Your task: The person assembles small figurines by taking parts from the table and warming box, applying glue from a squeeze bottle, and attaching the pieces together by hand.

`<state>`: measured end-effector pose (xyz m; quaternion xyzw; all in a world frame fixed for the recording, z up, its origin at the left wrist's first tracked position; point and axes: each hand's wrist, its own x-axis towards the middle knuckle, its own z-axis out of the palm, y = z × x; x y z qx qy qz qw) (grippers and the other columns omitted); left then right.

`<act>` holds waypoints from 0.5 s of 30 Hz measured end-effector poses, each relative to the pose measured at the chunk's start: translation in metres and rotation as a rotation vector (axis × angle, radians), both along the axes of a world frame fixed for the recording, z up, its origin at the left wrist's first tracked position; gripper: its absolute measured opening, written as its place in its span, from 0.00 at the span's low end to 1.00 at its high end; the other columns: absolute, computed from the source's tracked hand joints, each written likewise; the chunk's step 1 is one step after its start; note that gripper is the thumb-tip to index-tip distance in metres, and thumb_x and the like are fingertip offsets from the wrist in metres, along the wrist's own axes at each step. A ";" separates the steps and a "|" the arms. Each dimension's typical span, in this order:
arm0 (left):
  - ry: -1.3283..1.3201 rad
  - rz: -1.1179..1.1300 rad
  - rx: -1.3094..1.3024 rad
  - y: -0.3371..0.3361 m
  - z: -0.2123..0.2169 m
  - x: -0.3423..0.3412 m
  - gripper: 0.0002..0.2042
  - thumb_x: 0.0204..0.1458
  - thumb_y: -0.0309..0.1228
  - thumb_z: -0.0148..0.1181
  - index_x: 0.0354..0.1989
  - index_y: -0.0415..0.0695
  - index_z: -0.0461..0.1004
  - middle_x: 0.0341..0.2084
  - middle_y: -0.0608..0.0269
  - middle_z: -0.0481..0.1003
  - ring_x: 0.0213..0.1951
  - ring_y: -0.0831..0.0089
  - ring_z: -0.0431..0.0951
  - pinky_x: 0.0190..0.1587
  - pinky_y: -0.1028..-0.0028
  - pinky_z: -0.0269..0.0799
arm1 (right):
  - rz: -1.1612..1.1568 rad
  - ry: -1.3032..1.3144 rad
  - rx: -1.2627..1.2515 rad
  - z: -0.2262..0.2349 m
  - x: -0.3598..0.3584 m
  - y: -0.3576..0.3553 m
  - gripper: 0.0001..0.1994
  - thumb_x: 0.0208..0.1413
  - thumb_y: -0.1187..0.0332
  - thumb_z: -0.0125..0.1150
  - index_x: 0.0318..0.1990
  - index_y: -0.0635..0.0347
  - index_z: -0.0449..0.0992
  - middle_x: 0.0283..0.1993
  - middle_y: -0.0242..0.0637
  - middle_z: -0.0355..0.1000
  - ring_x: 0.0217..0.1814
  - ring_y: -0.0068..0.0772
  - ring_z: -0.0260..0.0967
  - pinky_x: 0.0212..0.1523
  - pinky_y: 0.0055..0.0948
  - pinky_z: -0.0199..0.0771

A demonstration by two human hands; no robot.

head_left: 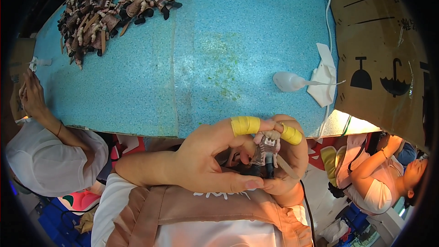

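Observation:
Close in front of my chest, over the near edge of the blue table, both my hands hold one small painted figurine. It stands roughly upright, with a pale top, a brownish body, dark boots and a flat tan blade-like piece at its side. My left hand curls round from the left, its fingertips at the figurine's top and its thumb by the boots. From the right, my right hand closes around it. Yellow tape wraps a finger on each hand. Part of the figurine's back is hidden.
Many similar figurines lie in a pile at the table's far left. A white squeeze bottle with a thin spout lies by a white paper and cable at right. A cardboard box stands beyond; people sit on both sides.

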<state>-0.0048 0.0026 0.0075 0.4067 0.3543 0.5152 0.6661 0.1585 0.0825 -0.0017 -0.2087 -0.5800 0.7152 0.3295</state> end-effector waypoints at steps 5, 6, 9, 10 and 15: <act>-0.033 0.041 0.079 0.000 -0.005 0.004 0.36 0.41 0.21 0.63 0.58 0.34 0.48 0.51 0.45 0.61 0.53 0.62 0.64 0.53 0.67 0.60 | -0.014 -0.014 0.100 -0.003 0.006 0.001 0.38 0.30 0.60 0.73 0.50 0.70 0.61 0.41 0.43 0.60 0.40 0.33 0.59 0.39 0.26 0.62; -0.034 0.041 0.078 0.000 -0.005 0.004 0.36 0.41 0.21 0.63 0.58 0.34 0.48 0.51 0.45 0.61 0.53 0.62 0.64 0.53 0.67 0.60 | -0.008 -0.028 0.102 -0.002 0.007 0.000 0.38 0.31 0.60 0.72 0.49 0.70 0.61 0.40 0.43 0.60 0.40 0.32 0.58 0.38 0.26 0.62; -0.070 0.010 0.096 0.001 -0.005 0.004 0.37 0.41 0.22 0.63 0.58 0.34 0.48 0.51 0.45 0.61 0.53 0.61 0.64 0.52 0.66 0.62 | -0.054 0.012 0.079 -0.002 0.005 -0.005 0.36 0.33 0.59 0.71 0.49 0.70 0.61 0.40 0.43 0.60 0.39 0.32 0.58 0.38 0.27 0.61; -0.064 0.005 0.102 0.000 -0.006 0.004 0.37 0.41 0.22 0.63 0.58 0.34 0.47 0.51 0.45 0.61 0.52 0.60 0.64 0.52 0.65 0.62 | -0.055 0.012 0.078 -0.003 0.005 -0.003 0.36 0.33 0.59 0.71 0.49 0.70 0.61 0.40 0.43 0.60 0.39 0.32 0.58 0.38 0.27 0.61; -0.055 0.032 0.140 0.002 -0.008 0.008 0.37 0.41 0.22 0.63 0.58 0.35 0.47 0.49 0.44 0.62 0.51 0.60 0.66 0.51 0.65 0.63 | -0.005 0.015 0.278 -0.005 0.002 0.003 0.36 0.35 0.56 0.70 0.48 0.71 0.61 0.40 0.43 0.61 0.37 0.32 0.59 0.37 0.27 0.62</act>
